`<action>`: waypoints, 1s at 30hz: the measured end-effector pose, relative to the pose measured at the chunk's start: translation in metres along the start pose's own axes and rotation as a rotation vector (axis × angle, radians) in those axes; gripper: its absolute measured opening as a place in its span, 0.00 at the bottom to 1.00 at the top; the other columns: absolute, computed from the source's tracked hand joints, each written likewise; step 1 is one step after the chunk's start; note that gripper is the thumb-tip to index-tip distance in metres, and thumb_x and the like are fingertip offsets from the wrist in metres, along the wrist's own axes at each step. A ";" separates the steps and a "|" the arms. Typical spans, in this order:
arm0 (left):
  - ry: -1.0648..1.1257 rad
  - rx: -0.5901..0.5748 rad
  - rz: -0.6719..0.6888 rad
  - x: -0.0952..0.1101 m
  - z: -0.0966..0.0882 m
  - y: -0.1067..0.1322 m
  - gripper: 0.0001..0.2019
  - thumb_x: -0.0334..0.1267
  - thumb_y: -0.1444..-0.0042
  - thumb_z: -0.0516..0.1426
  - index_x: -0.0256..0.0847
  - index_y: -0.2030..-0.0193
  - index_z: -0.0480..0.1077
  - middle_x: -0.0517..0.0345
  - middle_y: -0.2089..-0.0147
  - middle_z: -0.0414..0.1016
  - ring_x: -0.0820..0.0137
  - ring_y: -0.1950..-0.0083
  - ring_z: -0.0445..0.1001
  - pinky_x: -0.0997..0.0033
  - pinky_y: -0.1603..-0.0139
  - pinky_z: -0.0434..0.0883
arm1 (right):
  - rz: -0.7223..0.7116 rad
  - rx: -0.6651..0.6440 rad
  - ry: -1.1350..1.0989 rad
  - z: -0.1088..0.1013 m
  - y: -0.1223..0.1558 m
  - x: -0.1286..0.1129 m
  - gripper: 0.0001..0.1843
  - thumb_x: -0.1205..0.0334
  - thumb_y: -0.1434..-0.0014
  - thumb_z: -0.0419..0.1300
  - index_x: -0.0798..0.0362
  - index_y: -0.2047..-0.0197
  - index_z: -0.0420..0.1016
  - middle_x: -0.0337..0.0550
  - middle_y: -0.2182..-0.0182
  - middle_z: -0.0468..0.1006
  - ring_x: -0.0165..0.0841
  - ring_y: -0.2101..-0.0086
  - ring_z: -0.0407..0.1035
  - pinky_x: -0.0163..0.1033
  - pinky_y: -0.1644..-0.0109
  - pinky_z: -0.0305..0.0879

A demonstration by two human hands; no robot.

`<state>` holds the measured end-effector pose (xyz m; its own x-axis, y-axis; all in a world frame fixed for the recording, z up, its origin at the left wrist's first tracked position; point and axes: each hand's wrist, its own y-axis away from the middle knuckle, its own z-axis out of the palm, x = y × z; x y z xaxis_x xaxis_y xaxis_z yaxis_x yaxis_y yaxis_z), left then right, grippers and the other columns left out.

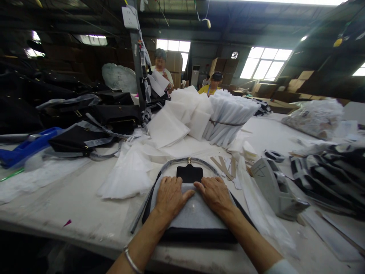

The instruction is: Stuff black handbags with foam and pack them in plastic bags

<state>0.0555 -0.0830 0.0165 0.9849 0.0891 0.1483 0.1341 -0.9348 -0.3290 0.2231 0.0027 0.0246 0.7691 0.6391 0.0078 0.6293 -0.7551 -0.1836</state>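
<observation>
A black handbag [199, 235] lies in front of me on the table, its front covered by a pale grey sheet [194, 213]. From its far edge sticks out a black flap [189, 174] with a gold clasp [189, 160], and a wrapped handle [168, 163] arches behind. My left hand [171, 196] rests at the left of the bag's far edge, its fingers bent over the edge and the thumb on the sheet. On the other side my right hand [216, 193] grips the same edge alike, its thumb pointing inward. Both sets of fingertips are partly hidden.
White foam sheets [168, 125] and a bundle of white padding [230, 114] are piled ahead. Black bags [82, 137] lie left, beside a blue tool [31, 146]. At right stand a grey tape dispenser [273, 190] and stacked black pieces [327, 179]. Two people work beyond.
</observation>
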 end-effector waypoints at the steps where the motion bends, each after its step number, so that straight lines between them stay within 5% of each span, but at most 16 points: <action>1: -0.006 -0.012 -0.003 0.000 -0.001 0.000 0.25 0.60 0.40 0.52 0.37 0.61 0.72 0.47 0.61 0.76 0.55 0.55 0.72 0.53 0.48 0.63 | 0.010 -0.001 0.004 -0.001 0.000 0.002 0.26 0.46 0.29 0.44 0.53 0.65 0.75 0.47 0.67 0.81 0.42 0.60 0.74 0.48 0.47 0.54; 9: -0.036 -0.028 -0.002 0.001 -0.001 -0.002 0.26 0.60 0.40 0.52 0.36 0.59 0.72 0.46 0.62 0.76 0.54 0.56 0.72 0.53 0.50 0.64 | 0.059 -0.112 0.052 -0.004 -0.013 0.007 0.29 0.43 0.30 0.42 0.54 0.63 0.77 0.52 0.66 0.82 0.44 0.61 0.76 0.48 0.52 0.57; 13: -0.003 -0.009 -0.002 0.000 -0.001 -0.001 0.26 0.61 0.42 0.54 0.36 0.59 0.72 0.46 0.60 0.76 0.54 0.53 0.72 0.49 0.42 0.61 | 0.051 -0.164 0.061 -0.005 -0.017 0.006 0.32 0.42 0.30 0.42 0.55 0.64 0.78 0.54 0.69 0.82 0.43 0.64 0.77 0.48 0.53 0.58; 17: 0.102 0.063 0.076 -0.004 -0.001 0.003 0.29 0.60 0.45 0.59 0.37 0.47 0.68 0.44 0.48 0.73 0.53 0.42 0.68 0.44 0.33 0.53 | 0.063 -0.149 0.059 -0.004 -0.012 0.006 0.30 0.42 0.31 0.43 0.55 0.62 0.77 0.53 0.67 0.82 0.44 0.61 0.76 0.47 0.53 0.58; 20: 0.235 0.070 0.227 -0.008 0.000 0.006 0.30 0.57 0.45 0.60 0.42 0.41 0.63 0.47 0.39 0.68 0.56 0.36 0.63 0.49 0.33 0.57 | 0.059 -0.125 0.068 -0.001 -0.007 0.009 0.29 0.41 0.31 0.43 0.55 0.60 0.76 0.52 0.64 0.82 0.44 0.59 0.76 0.47 0.52 0.57; 24: 0.219 -0.056 0.191 -0.007 0.000 0.006 0.28 0.60 0.42 0.56 0.41 0.44 0.65 0.50 0.49 0.74 0.58 0.47 0.72 0.54 0.42 0.65 | 0.056 -0.135 0.068 0.002 -0.006 0.011 0.29 0.41 0.31 0.43 0.55 0.58 0.74 0.53 0.64 0.82 0.45 0.59 0.76 0.47 0.53 0.58; 30: 0.057 -0.063 0.123 0.002 -0.003 0.000 0.27 0.64 0.44 0.54 0.39 0.57 0.69 0.48 0.59 0.75 0.55 0.54 0.72 0.54 0.51 0.67 | 0.084 -0.138 0.056 -0.001 -0.009 0.011 0.28 0.41 0.31 0.42 0.55 0.58 0.73 0.52 0.67 0.82 0.43 0.62 0.77 0.45 0.53 0.59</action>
<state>0.0572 -0.0837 0.0195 0.9855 -0.0458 0.1634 0.0035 -0.9572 -0.2894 0.2261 0.0161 0.0270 0.8223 0.5665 0.0540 0.5688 -0.8210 -0.0490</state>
